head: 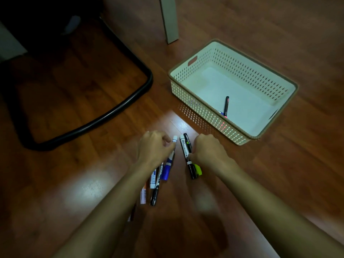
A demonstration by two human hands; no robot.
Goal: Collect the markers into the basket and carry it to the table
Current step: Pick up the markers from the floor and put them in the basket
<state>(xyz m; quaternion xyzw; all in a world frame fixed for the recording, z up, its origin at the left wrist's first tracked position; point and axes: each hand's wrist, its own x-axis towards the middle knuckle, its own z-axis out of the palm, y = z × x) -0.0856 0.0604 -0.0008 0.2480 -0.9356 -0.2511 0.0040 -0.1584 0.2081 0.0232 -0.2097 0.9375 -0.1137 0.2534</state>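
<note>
A cream perforated basket point(204, 112) with a brown rim stands on the wooden floor at the right. Inside lies a black marker point(226, 105), with another marker partly hidden behind the near wall. My left hand point(154, 148) is closed on a blue and white marker point(170, 161). Several more markers point(155, 189) lie under and beside that forearm. My right hand point(208, 151) grips a black marker point(186, 155) together with a black and yellow one point(198, 169).
A black curved chair base point(119, 110) lies on the floor to the left. A pale table leg point(169, 19) stands behind the basket. Bare wooden floor point(279, 174) stretches to the right of my arms.
</note>
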